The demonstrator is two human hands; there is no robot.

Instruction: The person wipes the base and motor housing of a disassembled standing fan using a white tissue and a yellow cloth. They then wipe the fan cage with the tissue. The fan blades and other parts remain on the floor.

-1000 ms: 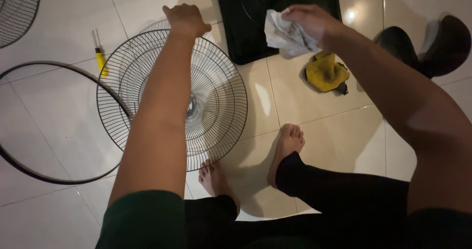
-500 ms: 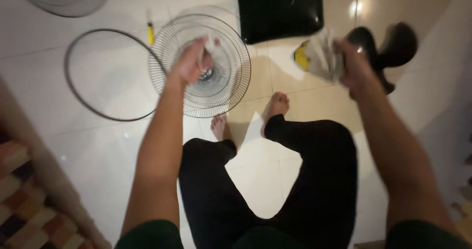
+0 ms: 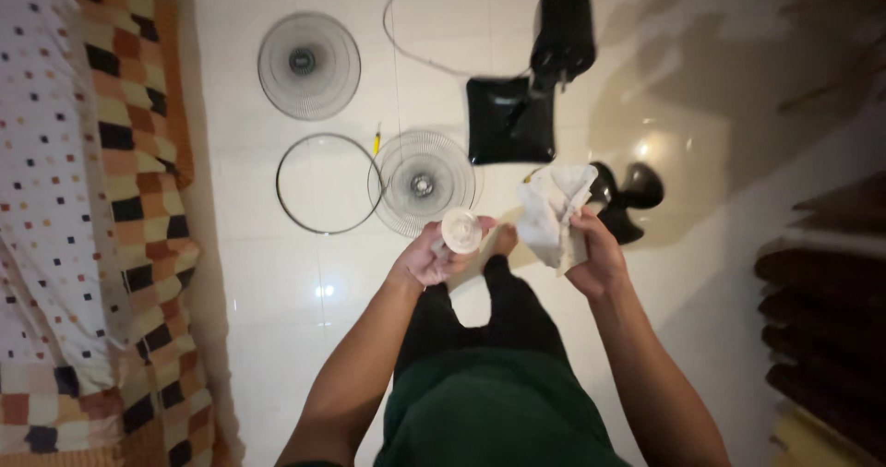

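Lifting off the wire grille [image 3: 423,181] it gripped half a second ago, the left hand [image 3: 432,259] now pinches a small round white cap [image 3: 460,231] at waist height. The right hand [image 3: 595,257] stays clenched on the crumpled rag [image 3: 551,213], so wiping the cap seems underway.

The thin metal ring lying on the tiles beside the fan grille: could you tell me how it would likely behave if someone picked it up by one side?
The ring is a thin open hoop lying flat, so it is probably light for its span. Lifted at one edge, it may flex or sag a little. Stood on its rim, it could roll on the glossy floor.
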